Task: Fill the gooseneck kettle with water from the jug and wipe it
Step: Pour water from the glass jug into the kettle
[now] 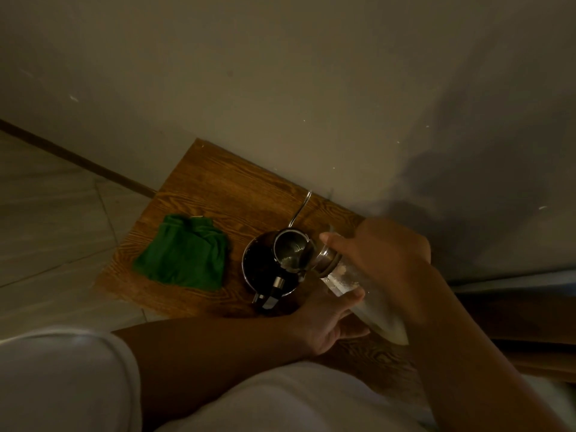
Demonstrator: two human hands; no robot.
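From my end, the clear glass jug with a metal collar (349, 285) lies tilted, mouth aimed left-down into the open steel gooseneck kettle (274, 266) on the wooden desk (199, 188). Right hand (383, 260) has a closed grip on the jug; left hand (327, 319) cups underneath. Green cloth (184, 254) waits left of the kettle.

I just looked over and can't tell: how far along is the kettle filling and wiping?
Done: the kettle stands open on the wooden board. In hand: the right hand and left hand tip the jug over its mouth; the water level is too dark to judge. Left: wiping, as the green cloth lies untouched beside it.
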